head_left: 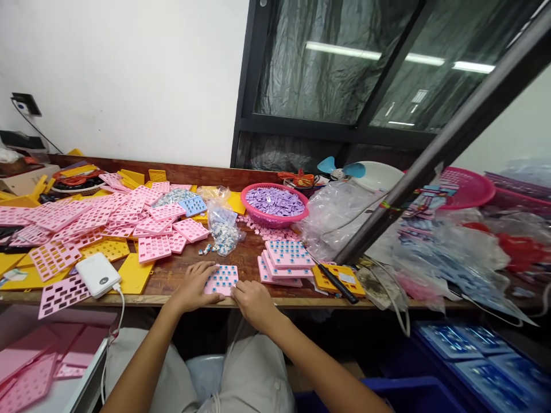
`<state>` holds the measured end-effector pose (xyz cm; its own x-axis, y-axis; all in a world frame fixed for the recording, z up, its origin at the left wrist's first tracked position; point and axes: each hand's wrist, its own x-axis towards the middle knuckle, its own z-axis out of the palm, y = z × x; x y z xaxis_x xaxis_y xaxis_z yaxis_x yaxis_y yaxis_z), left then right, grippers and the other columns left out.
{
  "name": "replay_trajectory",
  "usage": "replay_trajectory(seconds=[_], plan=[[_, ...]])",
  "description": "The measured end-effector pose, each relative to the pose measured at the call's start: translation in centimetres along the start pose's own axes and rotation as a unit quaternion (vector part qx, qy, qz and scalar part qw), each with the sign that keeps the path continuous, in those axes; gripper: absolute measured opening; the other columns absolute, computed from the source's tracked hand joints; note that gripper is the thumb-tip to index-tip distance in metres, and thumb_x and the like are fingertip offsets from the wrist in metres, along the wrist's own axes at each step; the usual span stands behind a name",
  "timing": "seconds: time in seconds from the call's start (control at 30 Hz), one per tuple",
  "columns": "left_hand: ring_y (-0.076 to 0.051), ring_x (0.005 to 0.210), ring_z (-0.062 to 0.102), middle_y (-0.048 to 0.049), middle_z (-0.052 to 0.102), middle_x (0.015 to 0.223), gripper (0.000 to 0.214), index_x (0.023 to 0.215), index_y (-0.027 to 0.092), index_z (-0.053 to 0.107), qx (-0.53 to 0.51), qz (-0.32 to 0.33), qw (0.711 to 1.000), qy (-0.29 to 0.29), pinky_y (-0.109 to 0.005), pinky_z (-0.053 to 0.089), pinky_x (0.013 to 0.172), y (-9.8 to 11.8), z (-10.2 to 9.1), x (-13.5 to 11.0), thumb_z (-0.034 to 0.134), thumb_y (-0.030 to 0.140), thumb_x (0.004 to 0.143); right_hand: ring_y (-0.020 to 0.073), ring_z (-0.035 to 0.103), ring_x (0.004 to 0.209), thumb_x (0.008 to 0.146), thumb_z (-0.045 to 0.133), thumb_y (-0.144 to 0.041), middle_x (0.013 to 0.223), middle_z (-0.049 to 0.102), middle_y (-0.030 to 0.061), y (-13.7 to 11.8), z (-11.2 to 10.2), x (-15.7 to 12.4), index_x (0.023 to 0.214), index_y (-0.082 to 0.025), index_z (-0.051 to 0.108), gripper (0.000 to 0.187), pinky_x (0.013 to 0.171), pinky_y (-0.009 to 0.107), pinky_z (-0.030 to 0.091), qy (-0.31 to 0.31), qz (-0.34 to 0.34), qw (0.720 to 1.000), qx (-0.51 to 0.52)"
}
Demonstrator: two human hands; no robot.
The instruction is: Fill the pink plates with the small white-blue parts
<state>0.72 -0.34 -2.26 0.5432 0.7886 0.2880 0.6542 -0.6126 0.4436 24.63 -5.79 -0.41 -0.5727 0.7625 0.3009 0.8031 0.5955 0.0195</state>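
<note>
A pink panel [221,277] set with rows of small blue-and-white pieces lies at the front edge of the bench. My left hand [194,288] grips its left side, thumb along the near edge and fingers over the far corner. At the near right corner, the curled fingers of my right hand [255,304] hold the panel's edge; their undersides are hidden. Just right of it is a stack of similar pink panels [288,255] with blue pieces. Behind my left hand, a clear bag [224,236] holds small blue-and-white pieces, a few of them loose beside it.
Pink perforated plates [94,218] and yellow plates [133,274] heap up on the left, with a white power bank [98,274] and cable. A pink basket [275,221] holds purple pieces. Rightward are a black-handled tool [338,285], plastic bags and a slanted metal pole [430,149].
</note>
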Motion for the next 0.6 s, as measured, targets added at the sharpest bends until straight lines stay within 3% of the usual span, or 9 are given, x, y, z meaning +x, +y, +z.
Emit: replay_trajectory(seconds=[0.13, 0.23, 0.3, 0.4, 0.47, 0.53, 0.6], plan=[[-0.036, 0.137, 0.042, -0.0112, 0.049, 0.148, 0.081, 0.145, 0.031, 0.048, 0.032, -0.009, 0.999, 0.010, -0.054, 0.032, 0.111, 0.2, 0.1, 0.1, 0.069, 0.068, 0.077, 0.0224, 0.061, 0.090, 0.097, 0.060, -0.030, 0.101, 0.068, 0.0089, -0.3, -0.7, -1.3, 0.115, -0.019, 0.066, 0.022, 0.079, 0.033, 0.047, 0.029, 0.003, 0.998, 0.062], [-0.036, 0.131, 0.047, -0.0121, 0.054, 0.141, 0.079, 0.142, 0.029, 0.051, 0.052, -0.014, 0.998, 0.022, -0.053, 0.036, 0.109, 0.3, 0.3, 0.3, 0.068, 0.070, 0.076, 0.0239, 0.062, 0.100, 0.096, 0.060, -0.030, 0.108, 0.069, 0.0088, 1.5, -1.4, -3.6, 0.123, -0.023, 0.063, 0.028, 0.089, 0.039, 0.049, 0.136, 0.046, 0.978, 0.151], [-0.036, 0.127, 0.049, -0.0138, 0.057, 0.137, 0.078, 0.140, 0.026, 0.053, 0.067, -0.020, 0.997, 0.033, -0.051, 0.039, 0.107, 0.5, 0.3, 0.5, 0.066, 0.071, 0.077, 0.0256, 0.061, 0.105, 0.098, 0.056, -0.030, 0.109, 0.069, 0.0096, 4.5, -2.1, -5.3, 0.117, -0.024, 0.066, 0.022, 0.096, 0.043, 0.048, 0.266, 0.128, 0.939, 0.177], [-0.039, 0.123, 0.052, -0.0166, 0.059, 0.133, 0.079, 0.135, 0.022, 0.056, 0.093, -0.025, 0.994, 0.059, -0.052, 0.041, 0.104, 1.1, -0.1, 1.3, 0.066, 0.072, 0.075, 0.0292, 0.059, 0.112, 0.096, 0.056, -0.042, 0.117, 0.066, 0.0146, 10.9, -3.3, -7.4, 0.116, -0.020, 0.066, 0.031, 0.102, 0.049, 0.045, 0.404, 0.301, 0.843, 0.188], [-0.039, 0.121, 0.053, -0.0170, 0.060, 0.133, 0.080, 0.134, 0.022, 0.056, 0.095, -0.016, 0.992, 0.087, -0.054, 0.041, 0.105, 2.0, -0.9, 2.6, 0.067, 0.073, 0.074, 0.0306, 0.060, 0.111, 0.092, 0.055, -0.054, 0.123, 0.064, 0.0174, 15.0, -3.6, -8.1, 0.124, -0.017, 0.061, 0.050, 0.097, 0.049, 0.049, 0.416, 0.378, 0.791, 0.242], [-0.038, 0.119, 0.055, -0.0160, 0.061, 0.131, 0.079, 0.135, 0.023, 0.054, 0.072, -0.004, 0.991, 0.115, -0.053, 0.042, 0.104, 3.7, -1.7, 4.7, 0.067, 0.072, 0.075, 0.0321, 0.060, 0.114, 0.085, 0.059, -0.063, 0.131, 0.061, 0.0193, 18.0, -3.4, -8.1, 0.130, -0.015, 0.058, 0.066, 0.099, 0.049, 0.049, 0.363, 0.407, 0.774, 0.321], [-0.037, 0.118, 0.057, -0.0150, 0.062, 0.130, 0.081, 0.138, 0.023, 0.051, 0.034, 0.012, 0.990, 0.139, -0.051, 0.044, 0.102, 6.2, -2.4, 7.7, 0.067, 0.071, 0.076, 0.0318, 0.061, 0.118, 0.081, 0.062, -0.065, 0.133, 0.062, 0.0177, 19.4, -2.7, -7.6, 0.131, -0.017, 0.057, 0.070, 0.105, 0.048, 0.046, 0.304, 0.402, 0.769, 0.393]])
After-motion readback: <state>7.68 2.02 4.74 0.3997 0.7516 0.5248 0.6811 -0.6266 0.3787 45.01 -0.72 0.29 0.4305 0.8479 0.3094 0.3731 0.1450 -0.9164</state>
